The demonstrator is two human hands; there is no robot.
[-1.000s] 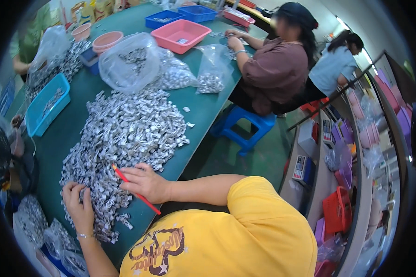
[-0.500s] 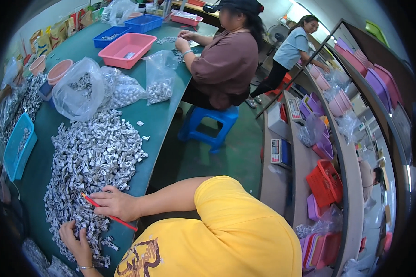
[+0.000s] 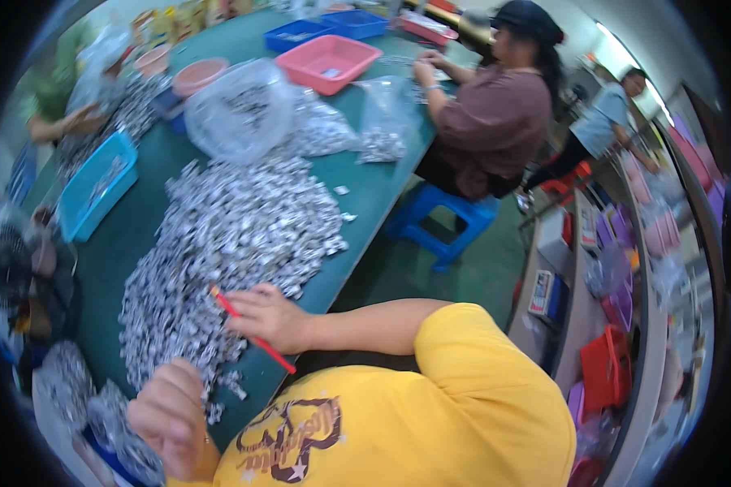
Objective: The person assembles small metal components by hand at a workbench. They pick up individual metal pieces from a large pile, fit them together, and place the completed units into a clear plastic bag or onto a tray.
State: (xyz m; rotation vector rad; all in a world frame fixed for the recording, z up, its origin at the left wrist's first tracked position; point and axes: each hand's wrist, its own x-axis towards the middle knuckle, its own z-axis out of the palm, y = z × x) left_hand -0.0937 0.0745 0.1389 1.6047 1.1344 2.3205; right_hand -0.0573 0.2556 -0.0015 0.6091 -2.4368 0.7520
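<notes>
A big heap of small silvery-grey metal parts (image 3: 235,227) covers the near part of the green table. My right hand (image 3: 272,321) rests at the heap's right edge, fingers forward, with a thin red pen-like stick (image 3: 260,341) held slantwise under them. At the near end of the heap my left hand (image 3: 169,414) is raised, smeared by motion. Its fingers are curled in, and whatever they hold, if anything, is hidden. A few loose parts lie right of the heap.
Beyond the heap are a clear plastic bag (image 3: 240,114), a pink tray (image 3: 329,63) and blue trays (image 3: 299,34). A turquoise basket (image 3: 97,188) stands left. A co-worker (image 3: 495,105) sits on a blue stool (image 3: 443,223); another person stands by the shelves.
My left hand has lifted off the heap and its fingers have curled. My right hand still holds the red stick at the heap's edge. The whole view has shifted, moving the scene rightward.
</notes>
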